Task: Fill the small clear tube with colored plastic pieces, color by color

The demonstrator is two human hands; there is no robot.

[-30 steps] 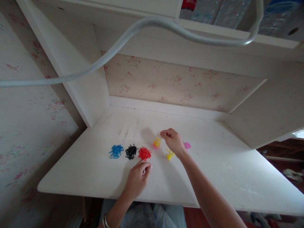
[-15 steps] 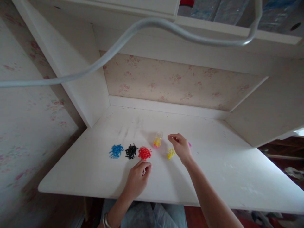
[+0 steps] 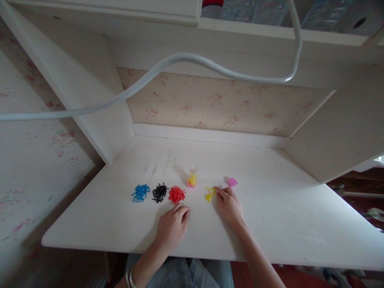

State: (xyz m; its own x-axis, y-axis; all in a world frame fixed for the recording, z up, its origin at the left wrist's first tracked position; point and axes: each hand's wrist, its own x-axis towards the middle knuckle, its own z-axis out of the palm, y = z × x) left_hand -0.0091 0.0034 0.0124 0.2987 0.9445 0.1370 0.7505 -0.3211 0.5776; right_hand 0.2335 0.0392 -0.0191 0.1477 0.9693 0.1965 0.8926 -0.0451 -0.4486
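Observation:
My right hand (image 3: 230,207) reaches down to a small yellow pile (image 3: 209,194) of what look like rubber bands. Its thumb and forefinger are pinched together at the pile's right edge. My left hand (image 3: 173,225) rests on the table with its fingers curled closed, just in front of the red pile (image 3: 177,194); nothing shows in it. A small clear jar (image 3: 193,176) with yellow bands and some pink at its bottom stands behind the piles. Behind my right hand lies a pink cap (image 3: 232,182).
A black pile (image 3: 160,193) and a blue pile (image 3: 141,193) lie left of the red one on the white table (image 3: 288,224). A pale, bent tube (image 3: 186,58) crosses overhead below the shelf (image 3: 168,12). Side panels and a papered back wall enclose the table.
My right hand has come down from behind the yellow pile to its right edge, uncovering the pink cap. My left hand stays by the red pile. The view has shifted slightly.

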